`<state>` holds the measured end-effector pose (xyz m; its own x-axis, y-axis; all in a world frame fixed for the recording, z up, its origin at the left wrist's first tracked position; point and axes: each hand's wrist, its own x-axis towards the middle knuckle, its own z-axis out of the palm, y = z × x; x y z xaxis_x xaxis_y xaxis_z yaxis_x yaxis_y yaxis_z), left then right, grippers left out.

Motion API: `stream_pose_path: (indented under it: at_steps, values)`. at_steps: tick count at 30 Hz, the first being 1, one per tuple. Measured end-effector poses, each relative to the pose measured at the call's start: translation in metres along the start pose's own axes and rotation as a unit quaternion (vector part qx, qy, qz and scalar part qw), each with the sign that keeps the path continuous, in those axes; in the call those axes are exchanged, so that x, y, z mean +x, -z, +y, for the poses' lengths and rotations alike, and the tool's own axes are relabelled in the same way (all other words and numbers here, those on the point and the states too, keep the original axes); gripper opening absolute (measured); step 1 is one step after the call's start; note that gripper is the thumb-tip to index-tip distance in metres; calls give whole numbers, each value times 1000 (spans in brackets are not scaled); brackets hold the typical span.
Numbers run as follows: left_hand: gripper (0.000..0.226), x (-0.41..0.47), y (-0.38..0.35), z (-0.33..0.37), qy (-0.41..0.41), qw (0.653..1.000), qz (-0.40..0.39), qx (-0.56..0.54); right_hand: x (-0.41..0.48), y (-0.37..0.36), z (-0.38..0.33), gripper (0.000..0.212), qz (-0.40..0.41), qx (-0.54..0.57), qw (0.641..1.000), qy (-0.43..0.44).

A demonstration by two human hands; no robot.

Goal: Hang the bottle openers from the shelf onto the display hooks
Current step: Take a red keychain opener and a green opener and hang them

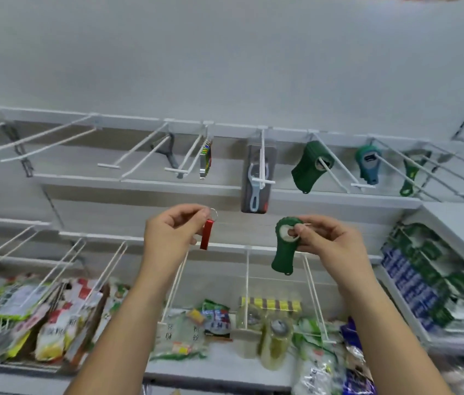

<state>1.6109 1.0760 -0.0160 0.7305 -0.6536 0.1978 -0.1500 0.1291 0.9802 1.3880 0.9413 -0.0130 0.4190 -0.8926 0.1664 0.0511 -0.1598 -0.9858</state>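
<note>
My left hand [172, 233] pinches the metal ring of a red bar-shaped bottle opener [206, 234], which hangs down from my fingers. My right hand [326, 242] pinches the round head of a dark green bottle opener [282, 253], handle hanging down. Both are held below the upper row of white display hooks [336, 169]. On that row hang another dark green opener [309, 166], a teal opener [369, 165], a slim green opener [410, 173], a stack of coloured flat openers [205, 159] and a dark peeler-like tool [171, 153].
A packaged white peeler [258, 181] hangs in the middle of the upper row. Bare hooks [139, 155] stand to the left. A lower hook row [246, 269] crosses behind my hands. Snack packets [40, 315] and jars [276, 334] lie on the shelf below; blue-green packs [421, 277] stack at right.
</note>
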Motion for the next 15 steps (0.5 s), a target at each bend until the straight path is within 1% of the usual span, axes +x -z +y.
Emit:
stream_pose_path:
  at_steps: [3,9,12,14,15]
  values:
    - [12,-8,3,10,-18,1000,16,-7,-6,8,-16,14,7,4,1000,12]
    - [11,-22,5,26,-59,998,2,14,-17,19,-30,16,9,16,999,30]
    - [2,-28,8,30,-58,998,-19,8,-20,20,-33,16,6,13,999,30]
    - [16,-30,9,32,-42,999,-28,-6,-21,20,-35,16,2,12,1000,27]
    - [17,-31,10,32,-34,999,-37,-16,-22,20,-36,16,-1,12,1000,26]
